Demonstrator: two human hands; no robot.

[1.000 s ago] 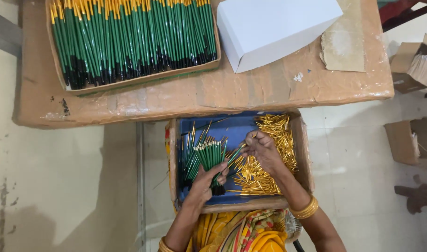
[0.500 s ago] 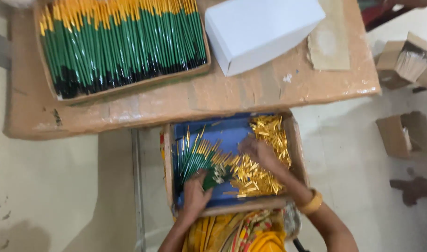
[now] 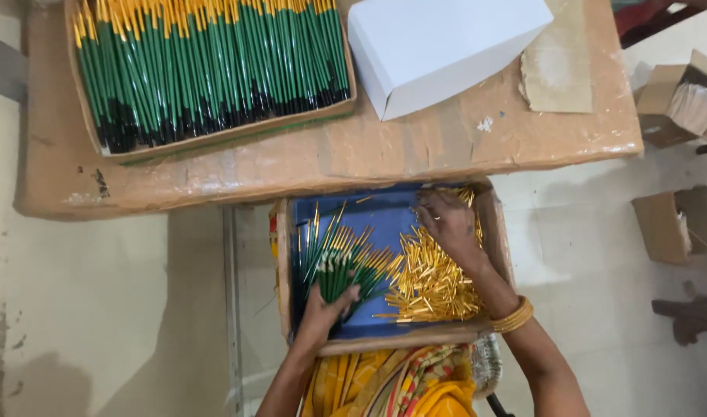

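Bundle of green pencils [image 3: 334, 262] inside blue-lined box [image 3: 384, 212] on lap, left hand [image 3: 322, 309] fingers wrapped around it, right hand [image 3: 450, 224] fingers spread on gold ferrules [image 3: 430, 282], surface [image 3: 415, 150] above with tray of pencils [image 3: 206, 69]

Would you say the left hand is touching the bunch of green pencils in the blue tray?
Touching. The head view shows the left hand with its fingers wrapped around the lower ends of the green pencils, no gap between them, above the blue tray.
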